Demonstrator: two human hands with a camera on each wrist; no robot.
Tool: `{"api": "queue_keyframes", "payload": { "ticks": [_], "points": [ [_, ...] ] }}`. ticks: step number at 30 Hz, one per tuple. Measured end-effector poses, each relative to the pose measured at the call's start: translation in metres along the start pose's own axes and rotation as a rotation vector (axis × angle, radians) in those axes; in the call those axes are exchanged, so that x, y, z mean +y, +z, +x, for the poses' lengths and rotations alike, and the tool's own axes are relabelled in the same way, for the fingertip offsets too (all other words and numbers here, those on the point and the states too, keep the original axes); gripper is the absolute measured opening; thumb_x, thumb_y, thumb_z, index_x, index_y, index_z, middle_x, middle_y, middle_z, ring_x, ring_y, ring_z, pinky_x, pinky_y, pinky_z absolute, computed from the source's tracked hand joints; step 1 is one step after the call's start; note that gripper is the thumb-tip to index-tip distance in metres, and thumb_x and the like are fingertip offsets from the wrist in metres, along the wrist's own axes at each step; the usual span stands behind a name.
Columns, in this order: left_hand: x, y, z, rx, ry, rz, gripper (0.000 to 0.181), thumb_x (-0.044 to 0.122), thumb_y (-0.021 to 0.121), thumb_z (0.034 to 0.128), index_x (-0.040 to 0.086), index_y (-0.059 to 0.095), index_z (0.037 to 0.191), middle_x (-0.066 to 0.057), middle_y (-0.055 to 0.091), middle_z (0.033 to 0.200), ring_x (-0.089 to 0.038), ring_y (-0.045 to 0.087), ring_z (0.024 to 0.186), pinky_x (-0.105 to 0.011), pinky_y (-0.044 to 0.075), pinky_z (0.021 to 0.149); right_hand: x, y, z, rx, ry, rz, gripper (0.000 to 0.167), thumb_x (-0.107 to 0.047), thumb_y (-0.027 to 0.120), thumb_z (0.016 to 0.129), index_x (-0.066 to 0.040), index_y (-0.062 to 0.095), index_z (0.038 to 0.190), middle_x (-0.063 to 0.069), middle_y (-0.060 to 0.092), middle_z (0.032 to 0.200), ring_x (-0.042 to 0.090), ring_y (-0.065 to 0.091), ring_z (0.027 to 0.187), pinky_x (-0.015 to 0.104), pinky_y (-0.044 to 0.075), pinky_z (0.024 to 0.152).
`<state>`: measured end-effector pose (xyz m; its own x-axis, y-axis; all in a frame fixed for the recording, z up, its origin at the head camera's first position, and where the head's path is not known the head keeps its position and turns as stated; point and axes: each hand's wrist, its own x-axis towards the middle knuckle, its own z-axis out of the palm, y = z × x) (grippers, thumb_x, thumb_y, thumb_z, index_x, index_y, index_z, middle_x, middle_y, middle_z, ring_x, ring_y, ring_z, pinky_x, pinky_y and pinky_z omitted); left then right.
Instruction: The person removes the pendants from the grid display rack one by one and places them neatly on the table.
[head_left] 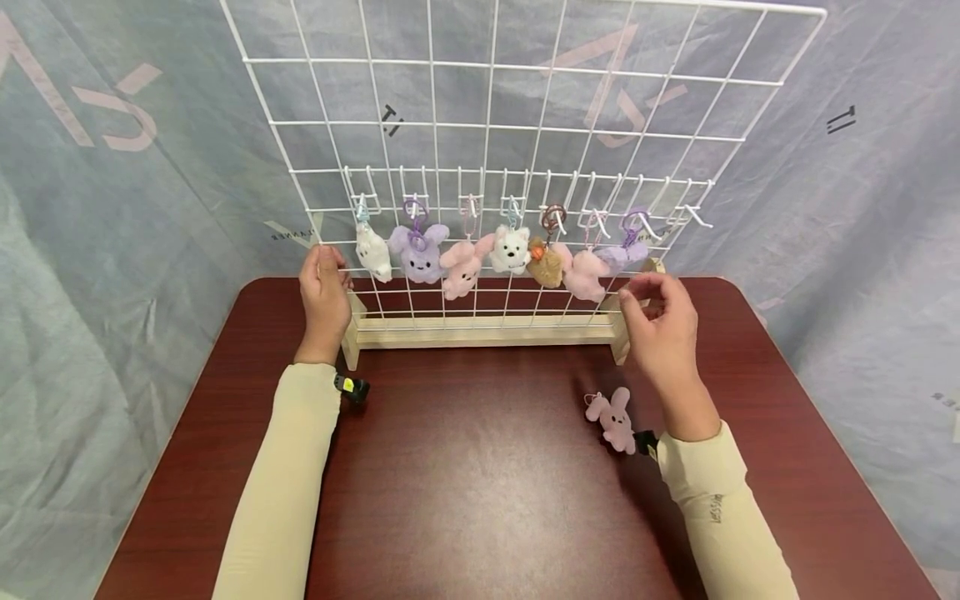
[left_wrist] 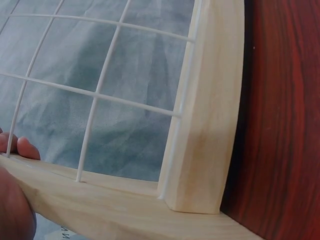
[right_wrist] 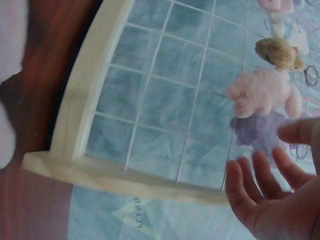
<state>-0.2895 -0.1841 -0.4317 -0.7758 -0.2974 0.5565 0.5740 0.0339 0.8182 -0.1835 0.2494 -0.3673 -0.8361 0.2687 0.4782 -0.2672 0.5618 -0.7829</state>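
Note:
In the head view, my left hand [head_left: 325,287] grips the left wooden post of a white wire grid rack [head_left: 487,125]. The left wrist view shows a thumb and fingertips on either side of that wooden post [left_wrist: 110,210]. My right hand [head_left: 663,329] is beside the rack's right end, fingers loosely bent and nothing in them. In the right wrist view, it is near a purple plush keychain [right_wrist: 262,132]. Several plush keychains hang in a row on hooks, among them a pink bunny [head_left: 467,267], a white one [head_left: 512,248] and a brown one [head_left: 546,264].
A pink bunny keychain [head_left: 617,421] lies on the dark red table [head_left: 480,483] near my right wrist. A bare white hook [head_left: 697,217] sticks out at the right end of the row. Grey printed cloth [head_left: 150,208] hangs behind the table.

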Motion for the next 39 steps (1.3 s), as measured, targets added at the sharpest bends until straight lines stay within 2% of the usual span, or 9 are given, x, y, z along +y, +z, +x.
{"api": "queue_keyframes", "payload": {
  "ticks": [4, 7, 11, 14, 19, 23, 32, 36, 39],
  "points": [
    [-0.001, 0.0, 0.0, -0.002, 0.003, 0.004, 0.034, 0.027, 0.04, 0.115, 0.026, 0.053, 0.083, 0.011, 0.039, 0.059, -0.004, 0.039, 0.052, -0.027, 0.037, 0.054, -0.011, 0.006, 0.007, 0.12, -0.013, 0.088, 0.03, -0.001, 0.072, 0.093, 0.01, 0.065, 0.12, -0.003, 0.056, 0.108, -0.003, 0.054, 0.09, 0.01, 0.047, 0.076],
    [-0.001, -0.001, -0.001, -0.004, 0.008, 0.01, 0.034, 0.027, 0.04, 0.115, 0.026, 0.053, 0.084, 0.01, 0.039, 0.059, -0.004, 0.039, 0.052, -0.028, 0.037, 0.055, -0.006, 0.01, 0.015, 0.162, -0.022, 0.122, 0.033, -0.008, 0.076, 0.093, 0.003, 0.067, 0.123, -0.018, 0.048, 0.111, 0.002, 0.056, 0.098, 0.012, 0.048, 0.077],
    [-0.001, 0.0, -0.001, 0.002, -0.001, 0.001, 0.034, 0.025, 0.041, 0.115, 0.024, 0.053, 0.084, 0.009, 0.039, 0.06, -0.005, 0.038, 0.053, -0.029, 0.037, 0.055, -0.01, 0.014, 0.024, 0.2, -0.024, 0.143, 0.03, -0.017, 0.077, 0.095, 0.0, 0.072, 0.119, -0.018, 0.05, 0.109, 0.01, 0.058, 0.098, 0.014, 0.047, 0.075],
    [-0.001, 0.001, -0.001, 0.001, -0.007, -0.013, 0.034, 0.023, 0.04, 0.115, 0.022, 0.053, 0.084, 0.008, 0.039, 0.06, -0.006, 0.038, 0.053, -0.027, 0.037, 0.055, -0.013, 0.016, 0.031, 0.238, -0.014, 0.125, 0.027, -0.019, 0.077, 0.096, -0.001, 0.076, 0.117, -0.019, 0.051, 0.102, 0.007, 0.056, 0.089, 0.014, 0.044, 0.071],
    [0.001, 0.001, -0.001, 0.006, -0.004, -0.015, 0.034, 0.021, 0.039, 0.1149, 0.016, 0.054, 0.084, 0.007, 0.039, 0.06, -0.007, 0.038, 0.053, -0.027, 0.035, 0.055, -0.028, 0.018, 0.035, 0.282, -0.016, 0.126, 0.023, -0.011, 0.078, 0.095, 0.005, 0.079, 0.111, -0.014, 0.051, 0.09, 0.0, 0.044, 0.071, 0.014, 0.035, 0.065],
    [0.001, 0.001, -0.002, 0.013, -0.003, -0.008, 0.034, 0.023, 0.04, 0.1149, 0.018, 0.053, 0.084, 0.008, 0.038, 0.06, -0.006, 0.037, 0.053, -0.025, 0.035, 0.055, -0.04, 0.018, 0.034, 0.282, -0.002, 0.119, 0.024, -0.011, 0.081, 0.092, 0.008, 0.078, 0.107, -0.011, 0.05, 0.085, 0.002, 0.039, 0.067, 0.015, 0.031, 0.064],
    [-0.001, 0.003, -0.003, -0.011, -0.008, -0.024, 0.033, 0.021, 0.039, 0.1145, 0.014, 0.053, 0.085, 0.007, 0.037, 0.061, -0.006, 0.035, 0.053, -0.025, 0.033, 0.056, -0.012, 0.019, 0.048, 0.264, 0.007, 0.104, 0.028, -0.02, 0.088, 0.088, 0.006, 0.081, 0.096, -0.014, 0.046, 0.068, 0.0, 0.044, 0.067, 0.016, 0.035, 0.063],
    [0.0, 0.003, -0.002, 0.016, -0.011, -0.014, 0.033, 0.015, 0.038, 0.1138, 0.014, 0.053, 0.084, 0.007, 0.037, 0.06, -0.008, 0.036, 0.053, -0.026, 0.032, 0.055, -0.01, 0.02, 0.052, 0.245, 0.002, 0.089, 0.03, -0.023, 0.088, 0.087, 0.006, 0.081, 0.091, -0.018, 0.045, 0.065, -0.001, 0.044, 0.066, 0.016, 0.036, 0.064],
    [0.0, 0.002, -0.001, 0.026, -0.018, -0.007, 0.033, 0.013, 0.038, 0.1134, 0.016, 0.053, 0.084, 0.007, 0.037, 0.06, -0.008, 0.036, 0.054, -0.026, 0.032, 0.055, -0.014, 0.02, 0.052, 0.251, -0.005, 0.081, 0.027, -0.017, 0.085, 0.089, 0.009, 0.08, 0.092, -0.022, 0.045, 0.064, -0.003, 0.043, 0.064, 0.015, 0.036, 0.063]
  ]
}}
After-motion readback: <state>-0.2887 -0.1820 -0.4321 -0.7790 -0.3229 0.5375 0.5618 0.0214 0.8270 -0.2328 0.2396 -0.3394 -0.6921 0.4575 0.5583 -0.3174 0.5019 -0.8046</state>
